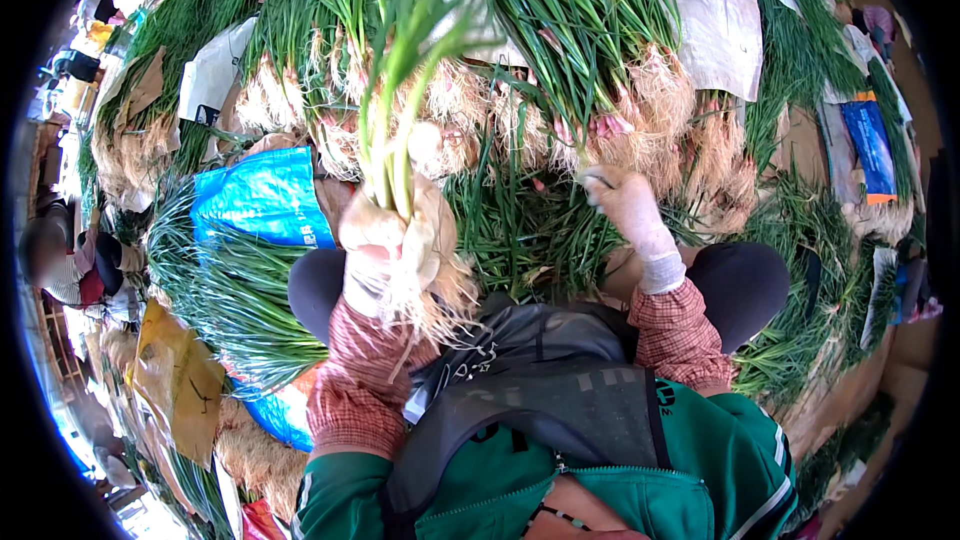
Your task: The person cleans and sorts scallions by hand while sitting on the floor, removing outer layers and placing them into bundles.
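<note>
Bunch of green onions [388, 165] in the gloved left hand [372, 235], fingers closed round the pale lower stems. Leaves stand up beyond the fingers, tops blurred; whitish roots [432, 310] hang on the near side, toward the wearer's dark apron [540, 390].

The right hand [628, 208], also in a pale glove, is well apart from the left, fingers curled in. A small dark patch shows at their tips; cannot tell whether they pinch anything.

Between the 2 hands and lower down: heap of loose green leaves [530, 240]. Just beyond the right fingers lies a large bundle [650, 105], roots toward the wearer, pinkish at the stem bases, leaves running away. More rooted bundles [455, 105] line up beyond the left fingers.

Left of the left fingers: blue sack [255, 198], with a spread of green onion leaves [240, 290] on its near side. Farther left and nearer the wearer, yellow sheet [178, 370]. Beyond the right fingers, past the large bundle, white sheet [718, 25]; far to their right, blue-and-orange packet [868, 150]. Both forearms in red checked sleeves [360, 370]. Another person [75, 265] far left of the left fingers.
</note>
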`<act>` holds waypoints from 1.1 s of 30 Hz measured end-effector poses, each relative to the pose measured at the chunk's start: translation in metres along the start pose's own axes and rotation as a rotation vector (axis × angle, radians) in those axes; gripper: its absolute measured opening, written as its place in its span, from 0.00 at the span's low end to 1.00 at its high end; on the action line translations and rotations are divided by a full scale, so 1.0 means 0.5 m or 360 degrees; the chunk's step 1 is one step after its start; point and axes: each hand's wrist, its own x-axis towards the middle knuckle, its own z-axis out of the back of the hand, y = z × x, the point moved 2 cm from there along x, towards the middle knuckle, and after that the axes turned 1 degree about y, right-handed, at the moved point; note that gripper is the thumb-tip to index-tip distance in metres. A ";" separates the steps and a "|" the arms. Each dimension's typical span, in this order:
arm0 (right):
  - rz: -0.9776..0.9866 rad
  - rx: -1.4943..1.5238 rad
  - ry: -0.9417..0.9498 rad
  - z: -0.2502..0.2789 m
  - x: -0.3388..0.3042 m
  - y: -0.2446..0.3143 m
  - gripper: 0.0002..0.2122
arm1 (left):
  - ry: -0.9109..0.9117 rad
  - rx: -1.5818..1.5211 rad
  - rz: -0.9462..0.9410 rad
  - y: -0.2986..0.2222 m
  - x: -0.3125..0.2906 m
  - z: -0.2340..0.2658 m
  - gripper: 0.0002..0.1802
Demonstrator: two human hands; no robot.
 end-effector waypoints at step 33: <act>0.0128 0.1290 0.0041 -0.021 0.042 0.078 0.10 | -0.1239 0.0758 0.0484 0.071 0.020 0.089 0.19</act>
